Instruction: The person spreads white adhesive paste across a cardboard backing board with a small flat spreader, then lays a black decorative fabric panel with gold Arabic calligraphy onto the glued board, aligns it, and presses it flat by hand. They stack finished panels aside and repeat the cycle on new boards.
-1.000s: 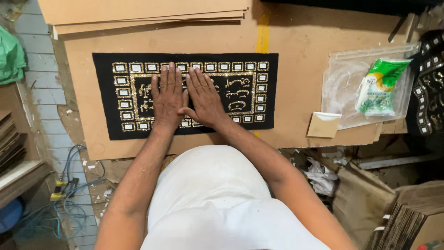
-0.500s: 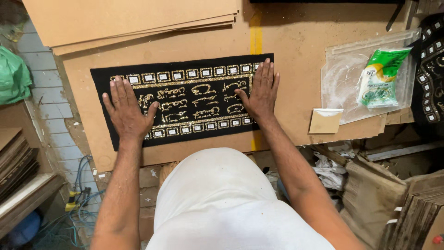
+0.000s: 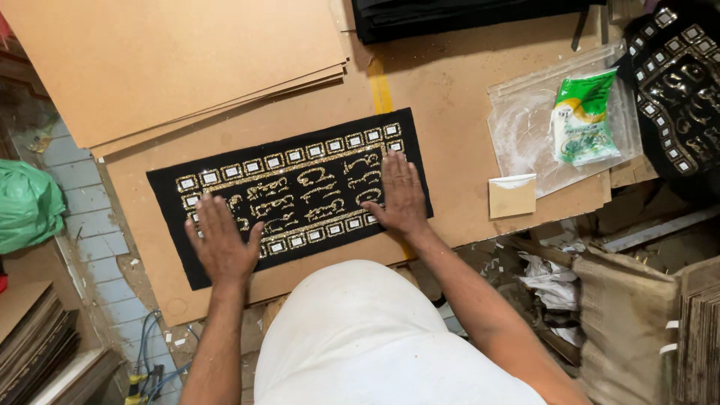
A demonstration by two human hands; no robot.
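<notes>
A black rectangular cloth panel (image 3: 300,191) with gold glitter script and a border of small gold squares lies flat on a brown board (image 3: 457,127). My left hand (image 3: 221,244) presses palm down on the panel's left part, fingers spread. On the panel's right end my right hand (image 3: 403,196) lies flat, fingers together and pointing away from me. Neither hand grips anything.
A stack of brown boards (image 3: 180,64) lies at the upper left. A clear plastic bag (image 3: 525,127) with a green and white packet (image 3: 581,116) and a small tan card (image 3: 512,196) sit to the right. Another black and gold panel (image 3: 679,82) lies far right. A green bag (image 3: 26,206) rests at the left.
My hands have slid apart from the middle of the panel to its left and right ends. The view has tilted, so the panel now lies at a slant.
</notes>
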